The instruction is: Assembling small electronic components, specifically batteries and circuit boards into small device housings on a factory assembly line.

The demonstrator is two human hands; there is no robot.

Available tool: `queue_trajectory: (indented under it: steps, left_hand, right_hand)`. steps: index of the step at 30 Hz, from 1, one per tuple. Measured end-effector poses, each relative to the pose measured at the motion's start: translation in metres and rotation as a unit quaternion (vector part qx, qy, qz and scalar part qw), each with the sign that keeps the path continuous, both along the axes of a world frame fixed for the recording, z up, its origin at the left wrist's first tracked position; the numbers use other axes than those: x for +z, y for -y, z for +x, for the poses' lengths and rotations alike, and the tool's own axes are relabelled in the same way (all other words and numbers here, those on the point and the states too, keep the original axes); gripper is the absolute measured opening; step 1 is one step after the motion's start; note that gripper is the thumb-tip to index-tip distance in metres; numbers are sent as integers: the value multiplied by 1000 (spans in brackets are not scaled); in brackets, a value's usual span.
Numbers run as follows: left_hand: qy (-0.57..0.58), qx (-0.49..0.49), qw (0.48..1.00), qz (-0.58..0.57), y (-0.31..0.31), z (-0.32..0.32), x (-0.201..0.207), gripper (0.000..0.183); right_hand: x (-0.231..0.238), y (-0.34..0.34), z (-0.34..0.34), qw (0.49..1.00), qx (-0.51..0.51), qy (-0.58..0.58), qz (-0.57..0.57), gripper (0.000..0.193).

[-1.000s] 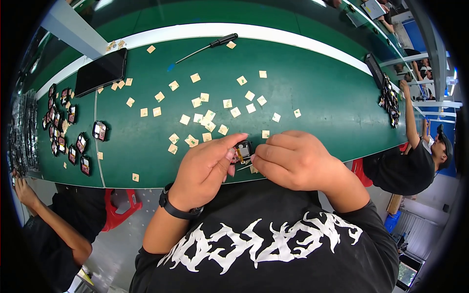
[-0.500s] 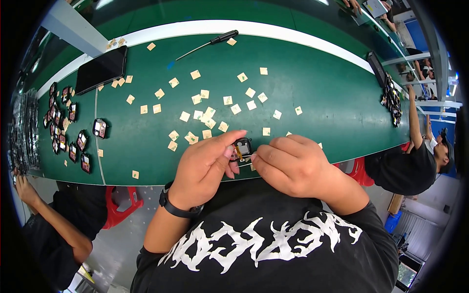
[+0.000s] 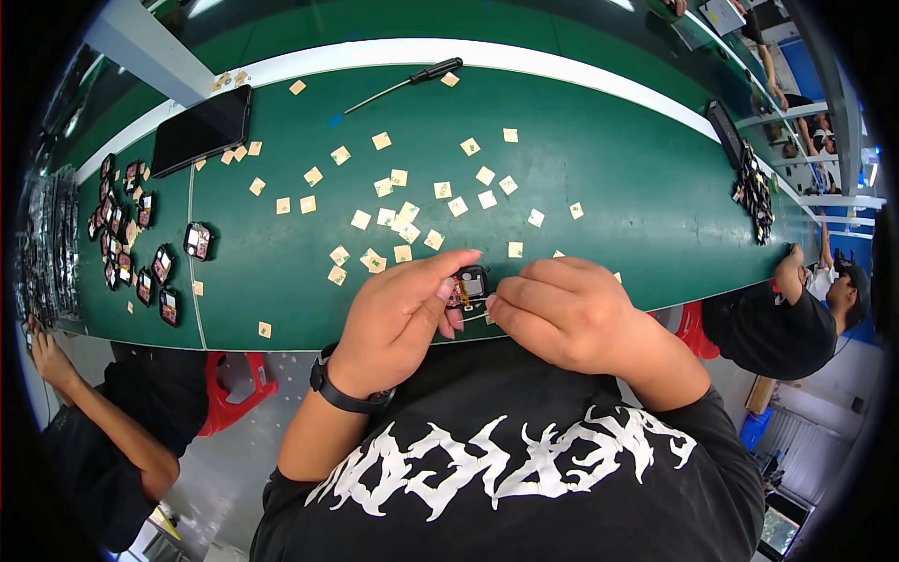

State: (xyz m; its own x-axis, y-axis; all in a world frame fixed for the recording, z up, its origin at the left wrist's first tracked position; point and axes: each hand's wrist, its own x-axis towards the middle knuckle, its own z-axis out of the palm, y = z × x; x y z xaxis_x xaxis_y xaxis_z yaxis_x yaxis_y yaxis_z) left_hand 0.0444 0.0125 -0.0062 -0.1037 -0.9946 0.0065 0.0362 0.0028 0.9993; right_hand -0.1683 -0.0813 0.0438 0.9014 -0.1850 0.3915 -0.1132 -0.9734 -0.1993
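Close to the bench's near edge, my left hand [image 3: 398, 309] grips a small black square watch case [image 3: 475, 281] by its left side, thumb on top. Its back is open, showing a pale block and reddish and yellow circuit parts. My right hand [image 3: 569, 314] is closed at the case's lower right, pinching what look like thin metal tweezers [image 3: 474, 318]. Their slim prongs reach toward the lower edge of the case; the exact contact is too small to make out. Several cream square stickers [image 3: 409, 211] lie scattered on the green bench beyond my hands.
Similar open watch cases [image 3: 169, 306] cluster at the left, beside a dark flat tablet-like device [image 3: 203, 131]. A black-handled screwdriver [image 3: 412, 82] lies at the back. Dark small parts [image 3: 754, 197] are piled far right. Co-workers sit either side, near red stools [image 3: 234, 389].
The view has shifted slightly, so the bench items sit a little differently. Both hands keep their hold on the case and tweezers. The co-worker at the right has lowered an arm.
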Motion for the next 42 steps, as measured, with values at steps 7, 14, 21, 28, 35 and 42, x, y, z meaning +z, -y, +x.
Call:
queue_trajectory:
  steps: [7,14,21,28,35,42]
  left_hand:
    - [8,-10,1000,-2,0,2,0,37]
    - [11,-21,1000,-3,0,2,1,39]
    - [32,-1,999,31,0,-2,5,39]
    - [25,-2,997,69,4,-2,9,35]
    - [-41,8,992,118,6,-1,6,40]
    - [-77,-2,993,91,2,2,-2,57]
  right_hand:
    - [1,3,0,1000,18,-12,13,19]
    - [5,3,0,999,18,-33,9,20]
    - [11,2,-6,997,-11,-67,24,18]
    - [14,-9,-18,988,-97,-39,116,21]
    - [10,-15,-8,987,-122,-40,93,24]
    - [5,-16,-1,992,-108,-39,51,23]
